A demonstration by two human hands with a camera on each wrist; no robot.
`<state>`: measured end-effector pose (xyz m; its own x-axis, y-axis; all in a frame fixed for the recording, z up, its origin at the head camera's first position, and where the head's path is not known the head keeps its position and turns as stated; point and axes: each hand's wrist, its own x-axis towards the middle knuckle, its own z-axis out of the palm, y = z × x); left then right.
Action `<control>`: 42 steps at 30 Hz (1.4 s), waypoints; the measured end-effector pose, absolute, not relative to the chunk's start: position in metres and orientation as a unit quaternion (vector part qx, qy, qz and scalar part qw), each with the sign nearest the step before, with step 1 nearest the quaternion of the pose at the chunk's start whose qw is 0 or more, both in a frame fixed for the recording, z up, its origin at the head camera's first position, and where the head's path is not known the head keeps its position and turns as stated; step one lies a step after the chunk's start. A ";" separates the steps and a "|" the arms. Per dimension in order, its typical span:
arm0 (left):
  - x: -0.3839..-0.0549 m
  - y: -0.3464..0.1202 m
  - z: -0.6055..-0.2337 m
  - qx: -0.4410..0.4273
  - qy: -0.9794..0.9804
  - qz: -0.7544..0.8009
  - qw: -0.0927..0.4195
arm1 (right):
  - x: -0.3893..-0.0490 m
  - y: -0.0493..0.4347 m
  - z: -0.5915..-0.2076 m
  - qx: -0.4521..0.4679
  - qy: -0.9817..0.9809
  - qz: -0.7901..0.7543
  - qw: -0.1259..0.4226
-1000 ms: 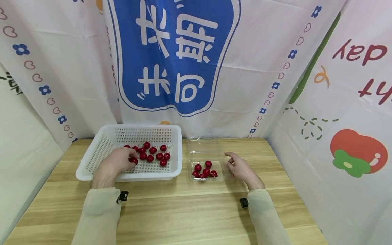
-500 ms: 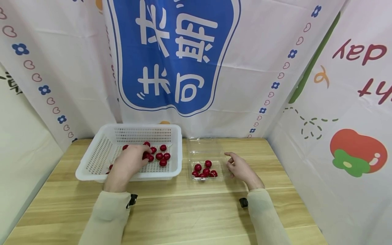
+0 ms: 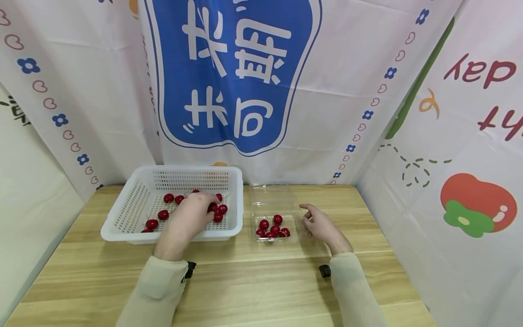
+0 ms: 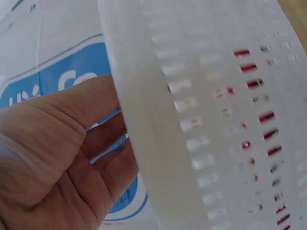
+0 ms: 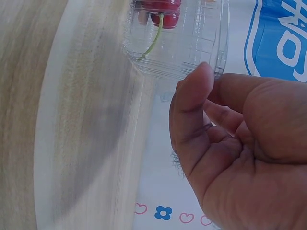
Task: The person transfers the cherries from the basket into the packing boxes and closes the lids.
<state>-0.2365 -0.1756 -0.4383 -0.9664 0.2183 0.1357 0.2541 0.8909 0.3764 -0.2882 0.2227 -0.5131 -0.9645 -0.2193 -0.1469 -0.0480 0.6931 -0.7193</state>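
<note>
My left hand [image 3: 189, 215] reaches over the near rim of a white perforated plastic basket [image 3: 140, 175], its fingertips down among red cherries. One cherry [image 3: 212, 207] shows right between thumb and forefinger; I cannot tell whether they pinch it. In the left wrist view, the basket wall [image 4: 158, 143] hides the fingertips of the left hand [image 4: 62, 148]. To the right of the basket stands a clear plastic clamshell box [image 3: 296, 222], lid raised, with several cherries [image 3: 275, 229] inside. Beside its right edge, my right hand [image 3: 323, 225] rests with loosely curled fingers and holds nothing. A green stem [image 5: 156, 40] shows through the box wall.
More cherries [image 3: 163, 215] lie spread over the left part of the basket floor. Basket and box stand near the back edge of a wooden table [image 3: 245, 281]. Printed white cloth [image 3: 335, 91] hangs close behind and at both sides.
My left hand has moved rightward across the basket, from the cherries at its left to those at its right. The right hand and the box have stayed still.
</note>
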 end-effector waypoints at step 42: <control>-0.222 -0.055 -0.452 -0.259 -0.945 -0.179 0.091 | -0.288 0.224 -0.514 -0.073 0.907 -0.398 0.117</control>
